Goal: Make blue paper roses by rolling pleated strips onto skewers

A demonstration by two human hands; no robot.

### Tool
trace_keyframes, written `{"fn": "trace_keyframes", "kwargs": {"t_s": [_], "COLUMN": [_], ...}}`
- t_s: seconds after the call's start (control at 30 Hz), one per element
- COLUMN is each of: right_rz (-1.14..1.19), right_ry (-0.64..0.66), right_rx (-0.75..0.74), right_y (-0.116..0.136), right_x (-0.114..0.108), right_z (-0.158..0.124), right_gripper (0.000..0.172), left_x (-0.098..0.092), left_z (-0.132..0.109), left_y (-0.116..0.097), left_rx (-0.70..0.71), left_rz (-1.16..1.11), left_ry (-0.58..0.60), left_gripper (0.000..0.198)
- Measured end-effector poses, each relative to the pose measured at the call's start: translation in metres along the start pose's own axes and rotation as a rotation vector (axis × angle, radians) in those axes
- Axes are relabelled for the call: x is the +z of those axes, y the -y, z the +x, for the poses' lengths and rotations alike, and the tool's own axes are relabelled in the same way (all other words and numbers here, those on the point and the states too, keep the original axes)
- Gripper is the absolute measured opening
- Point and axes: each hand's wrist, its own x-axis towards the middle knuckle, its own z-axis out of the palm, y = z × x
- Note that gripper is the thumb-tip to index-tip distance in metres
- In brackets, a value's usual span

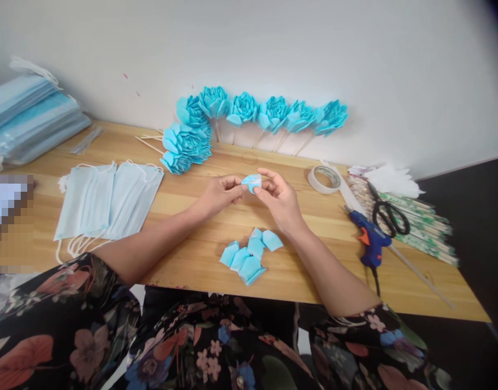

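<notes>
Between my two hands, above the middle of the table, is a small blue-and-white petal piece (pixel 252 182), apparently of the same material as the face masks. My left hand (pixel 223 196) pinches its left edge between thumb and fingers. On its right side, my right hand (pixel 279 196) grips it with the thumb in front and the index finger raised behind. Several cut blue petals (pixel 249 257) lie in a loose, overlapping cluster on the wood nearer my body, below the hands.
Blue flowers on sticks (pixel 244 108) line the wall, with more bunched at left. Flat face masks (pixel 106 195) and a mask stack (pixel 29 119) lie left. At right are a tape roll (pixel 324 180), a blue glue gun (pixel 370 235), black-handled scissors (pixel 390 216) and wrapped sticks (pixel 423 227).
</notes>
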Motion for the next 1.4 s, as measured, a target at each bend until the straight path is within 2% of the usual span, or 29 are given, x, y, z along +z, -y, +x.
{"fn": "trace_keyframes", "kwargs": {"t_s": [0.27,0.47,0.57,0.67,0.77,0.97,1.03,1.4], "right_rz": [0.074,0.039,0.014,-0.046,-0.190,-0.486,-0.524,-0.576], "right_ry": [0.045,0.022,0.034,0.006,-0.072,-0.118,-0.124,-0.093], "right_rx": [0.038,0.011,-0.015,-0.081,-0.210,-0.444,-0.478,-0.550], "right_y": [0.001,0.000,0.001,0.003,0.006,0.011,0.012,0.012], "right_x": [0.002,0.003,0.003,0.002,-0.001,-0.005,-0.005,-0.008], "right_z": [-0.001,-0.001,-0.001,-0.001,-0.001,-0.002,-0.002,-0.001], "right_gripper": [0.046,0.044,0.042,0.040,0.036,0.013,0.009,0.013], "left_x": [0.001,0.001,0.001,0.000,-0.001,-0.001,-0.001,-0.002], "left_z": [-0.001,-0.001,-0.001,0.000,0.000,0.000,0.000,0.001], "left_y": [-0.001,-0.001,0.000,0.001,0.001,0.002,0.002,0.004], "left_rx": [0.023,0.017,0.017,0.006,-0.003,-0.024,-0.034,-0.043], "left_rz": [-0.062,-0.052,-0.056,-0.059,-0.040,0.005,0.000,-0.096], "left_ry": [-0.009,0.040,0.022,0.011,0.025,0.023,0.020,0.047], "left_gripper": [0.033,0.036,0.037,0.036,0.032,0.026,0.025,0.023]}}
